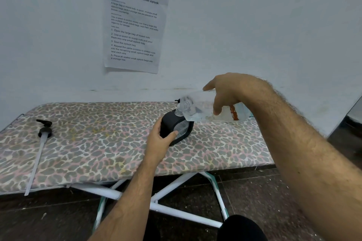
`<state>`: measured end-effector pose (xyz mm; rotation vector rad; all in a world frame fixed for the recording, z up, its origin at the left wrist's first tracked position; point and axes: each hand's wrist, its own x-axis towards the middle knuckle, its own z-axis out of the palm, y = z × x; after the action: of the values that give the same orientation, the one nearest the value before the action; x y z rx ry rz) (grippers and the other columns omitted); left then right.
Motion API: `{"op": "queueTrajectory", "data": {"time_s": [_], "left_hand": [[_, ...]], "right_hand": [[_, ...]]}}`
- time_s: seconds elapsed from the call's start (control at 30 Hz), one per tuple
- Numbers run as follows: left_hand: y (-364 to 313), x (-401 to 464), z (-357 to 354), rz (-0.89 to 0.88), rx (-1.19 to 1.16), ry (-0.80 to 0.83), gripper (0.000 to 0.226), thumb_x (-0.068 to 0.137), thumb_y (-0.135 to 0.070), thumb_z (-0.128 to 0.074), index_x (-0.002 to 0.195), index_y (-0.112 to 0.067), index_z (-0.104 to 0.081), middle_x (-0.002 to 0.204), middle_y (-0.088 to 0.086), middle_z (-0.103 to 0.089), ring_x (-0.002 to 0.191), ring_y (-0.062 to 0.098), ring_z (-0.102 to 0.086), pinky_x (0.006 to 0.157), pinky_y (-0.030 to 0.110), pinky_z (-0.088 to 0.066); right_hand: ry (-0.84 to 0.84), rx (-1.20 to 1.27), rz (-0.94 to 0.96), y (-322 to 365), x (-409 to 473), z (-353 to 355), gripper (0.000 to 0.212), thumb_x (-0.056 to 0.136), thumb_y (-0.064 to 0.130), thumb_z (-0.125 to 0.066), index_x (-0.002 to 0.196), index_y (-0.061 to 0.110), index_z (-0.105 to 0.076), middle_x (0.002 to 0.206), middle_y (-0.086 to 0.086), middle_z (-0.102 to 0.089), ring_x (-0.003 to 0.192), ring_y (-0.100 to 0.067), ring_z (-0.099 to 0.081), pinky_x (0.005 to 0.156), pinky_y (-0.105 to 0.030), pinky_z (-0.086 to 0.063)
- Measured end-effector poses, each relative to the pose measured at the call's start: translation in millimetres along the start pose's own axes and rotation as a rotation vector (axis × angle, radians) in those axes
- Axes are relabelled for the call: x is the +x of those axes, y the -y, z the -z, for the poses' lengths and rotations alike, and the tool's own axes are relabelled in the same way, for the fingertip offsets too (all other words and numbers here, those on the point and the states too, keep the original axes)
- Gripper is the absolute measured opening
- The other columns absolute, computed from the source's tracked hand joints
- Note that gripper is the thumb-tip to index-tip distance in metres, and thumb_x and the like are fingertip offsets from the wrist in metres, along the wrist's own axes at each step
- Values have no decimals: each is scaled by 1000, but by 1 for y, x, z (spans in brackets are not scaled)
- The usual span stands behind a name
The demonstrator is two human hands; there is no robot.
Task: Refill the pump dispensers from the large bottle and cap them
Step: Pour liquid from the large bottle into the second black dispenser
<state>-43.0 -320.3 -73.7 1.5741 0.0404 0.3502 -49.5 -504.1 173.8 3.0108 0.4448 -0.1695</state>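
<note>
A black pump dispenser (pixel 171 123) with a clear window stands uncapped on the leopard-print board (pixel 98 143), right of centre. My left hand (pixel 159 139) grips its left side. My right hand (pixel 227 92) holds the large clear bottle (pixel 203 110) tipped almost flat, its neck resting over the dispenser's open mouth. The bottle has an orange label near its base. A black pump head (pixel 44 129) with a long white tube lies loose at the board's left end.
The ironing-board style table stands on white crossed legs (pixel 166 191) over a dark tiled floor. A printed sheet (pixel 135 23) is taped to the white wall behind. A small black part pokes up behind the bottle's neck (pixel 177 101).
</note>
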Motion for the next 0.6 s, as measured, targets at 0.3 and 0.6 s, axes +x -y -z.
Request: {"op": "queueTrajectory", "data": {"time_s": [0.3, 0.6], "left_hand": [[-4, -1, -1, 5, -2, -4, 64, 88, -13, -73, 142, -34, -45, 127, -16, -60, 119, 6, -60, 102, 38, -52], [-5, -2, -1, 6, -13, -4, 62, 88, -12, -73, 138, -38, -46, 126, -18, -60, 117, 5, -61, 101, 37, -53]], "right_hand": [[1, 17, -2, 0, -1, 0, 82, 76, 29, -82, 147, 35, -41, 151, 7, -42, 135, -20, -42, 104, -42, -41], [-2, -27, 5, 5, -4, 5, 81, 78, 29, -80, 148, 34, -40, 149, 8, -43, 133, -19, -43, 99, -39, -42]]}}
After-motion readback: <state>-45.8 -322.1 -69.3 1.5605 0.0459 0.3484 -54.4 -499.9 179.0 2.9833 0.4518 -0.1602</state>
